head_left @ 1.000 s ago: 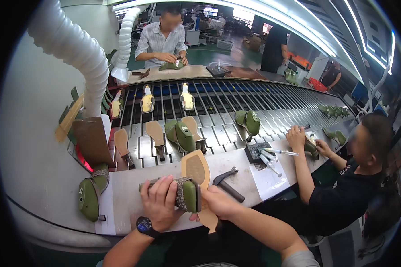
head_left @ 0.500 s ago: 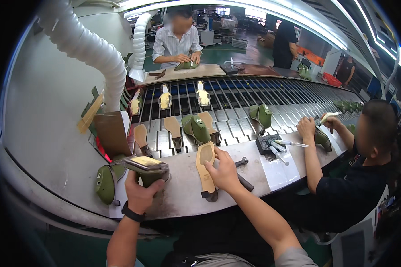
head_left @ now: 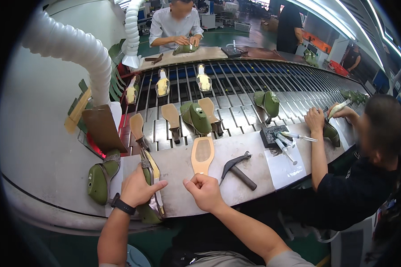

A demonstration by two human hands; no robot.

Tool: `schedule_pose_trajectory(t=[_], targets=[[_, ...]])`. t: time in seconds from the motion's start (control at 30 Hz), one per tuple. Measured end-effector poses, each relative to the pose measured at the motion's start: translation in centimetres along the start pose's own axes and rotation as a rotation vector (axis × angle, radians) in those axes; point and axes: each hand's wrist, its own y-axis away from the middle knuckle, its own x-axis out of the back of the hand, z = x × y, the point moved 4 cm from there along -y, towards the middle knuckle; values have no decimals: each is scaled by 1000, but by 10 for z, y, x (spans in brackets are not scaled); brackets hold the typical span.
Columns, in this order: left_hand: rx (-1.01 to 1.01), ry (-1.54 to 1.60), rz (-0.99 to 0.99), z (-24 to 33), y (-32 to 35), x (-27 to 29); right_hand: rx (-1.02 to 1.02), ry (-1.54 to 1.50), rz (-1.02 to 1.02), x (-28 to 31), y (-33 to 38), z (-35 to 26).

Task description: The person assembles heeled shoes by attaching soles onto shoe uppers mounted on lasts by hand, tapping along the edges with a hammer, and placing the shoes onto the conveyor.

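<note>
Green shoe in left hand, tan sole by the right

At the near worktop (head_left: pixel 178 165), the left hand (head_left: pixel 138 189), with a dark band (head_left: pixel 124 205) on its wrist, is closed around a green shoe (head_left: pixel 150 215). The shoe is turned on its side near the edge, thumb across its pale underside. The right hand (head_left: pixel 203 192) is curled at the lower end of a tan sole (head_left: pixel 202 153); the palm is hidden, so whether it grips the sole cannot be told.

Left of the held shoe, a second green shoe (head_left: pixel 99 184) bears a small white mark, too small to read. A hammer (head_left: pixel 244 178) lies right of the sole. Beyond it are a white sheet (head_left: pixel 286 171), a dark block (head_left: pixel 268 137) and syringes (head_left: pixel 289 155). At right, a co-worker in a dark sleeve (head_left: pixel 341 187) handles another shoe.

On the slatted conveyor (head_left: pixel 237 116) are tan soles (head_left: pixel 170 115) with heels and two green shoes; the middle one (head_left: pixel 194 119) appears to carry a white mark, not legible. Farther back, three shoes (head_left: pixel 163 85) show yellow undersides. Across the line, a person in a striped shirt (head_left: pixel 176 26) holds a green shoe.
</note>
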Motion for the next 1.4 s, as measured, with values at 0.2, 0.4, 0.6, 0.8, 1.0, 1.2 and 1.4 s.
schedule_pose_trajectory(t=[0.2,0.4,0.6,0.8,1.0,1.2,1.4], targets=[[-40,215,25,-17,-16,-8,-97,-100,-78,-1,-7,25],[-126,972,142,13,6,10,362,72,121,72,2,16],[-425,1190,192,21,16,-16,486,780,-47,43,35,-19],[-449,1561,10,-15,-2,-33,220,360,-23,59,69,-7],[-370,1659,81,-9,-12,7,-181,-608,56,87,176,23],[-377,1749,19,39,6,-2,-537,-420,-93,60,121,39],[-388,1734,-71,58,23,11,-178,-479,-114,63,117,-7]])
